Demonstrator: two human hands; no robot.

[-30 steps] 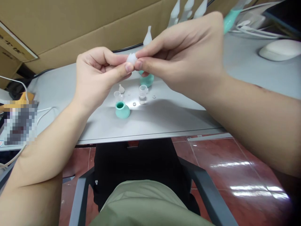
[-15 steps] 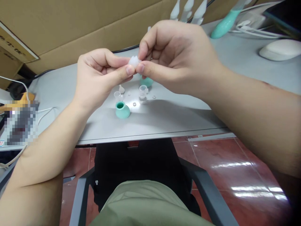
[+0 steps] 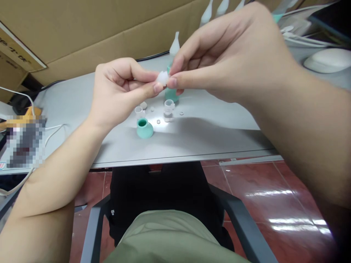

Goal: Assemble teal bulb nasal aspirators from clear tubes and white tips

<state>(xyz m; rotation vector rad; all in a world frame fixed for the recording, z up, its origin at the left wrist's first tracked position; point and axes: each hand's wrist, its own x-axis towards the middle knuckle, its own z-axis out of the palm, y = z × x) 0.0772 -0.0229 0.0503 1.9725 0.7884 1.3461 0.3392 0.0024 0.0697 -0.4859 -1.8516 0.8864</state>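
Observation:
Between my two hands, above the desk, is a small whitish translucent piece with a notched top edge. My left hand pinches it from the left between thumb and fingers. From the right, my right hand has its thumb and fingertips closed at the piece's edge; its fingertips partly cover it. Below lie a teal rubber bulb with its round opening facing up, two clear plastic cups and small rings. Behind my right fingertips stands a teal bottle-like thing with a white pointed tip, partly hidden.
Several white pointed tips stand at the back by the cardboard wall. A white computer mouse and cables lie at the right. A yellow object and a blurred-out item sit at the left. The desk's front edge is above my lap.
Both hands have shifted slightly right with the white piece between them. My right wrist has risen and turned, and more of the pointed tip behind shows.

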